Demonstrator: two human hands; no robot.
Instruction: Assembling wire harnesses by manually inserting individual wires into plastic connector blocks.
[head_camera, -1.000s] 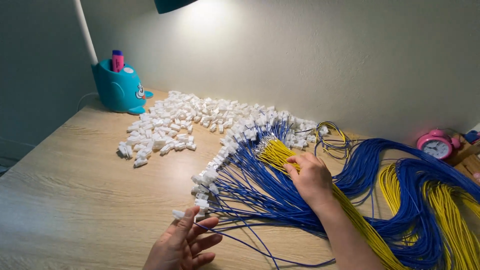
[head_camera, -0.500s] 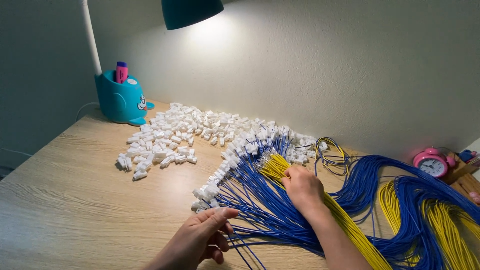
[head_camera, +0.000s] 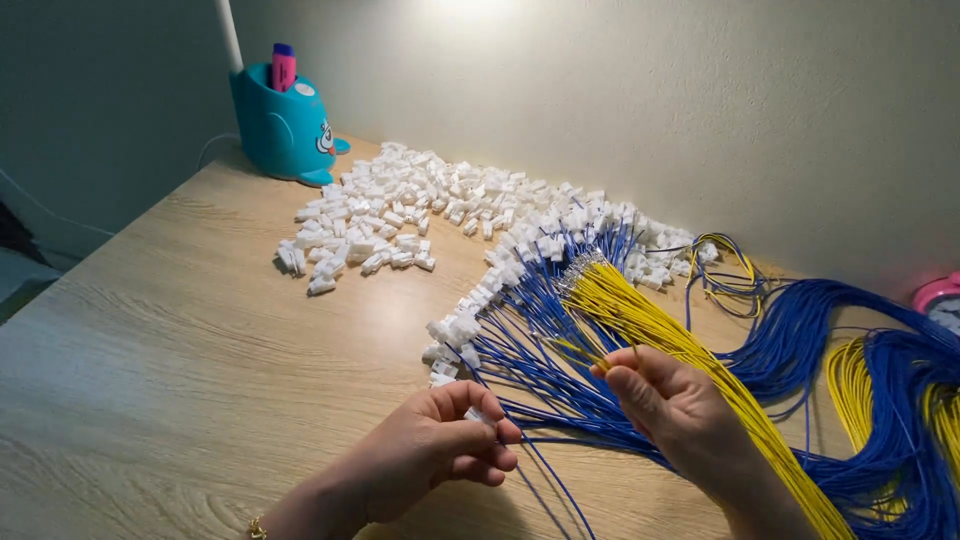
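One white connector (head_camera: 478, 415) sits pinched in the left hand (head_camera: 440, 450), its blue wire (head_camera: 545, 478) trailing below. Just right, the right hand (head_camera: 672, 402) pinches a yellow wire (head_camera: 590, 355). Beyond both hands lie loose white connectors (head_camera: 400, 215).

Lamplit pale wall (head_camera: 700, 120), wooden desk (head_camera: 150, 380)

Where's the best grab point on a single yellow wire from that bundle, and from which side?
Probably just behind the bare metal tips of the yellow wires, where the strands fan apart; further back they pack tight among the blue wires. Come from above on the near side, as the right hand does, pinching one strand between thumb and forefinger. The left hand holds a white connector.
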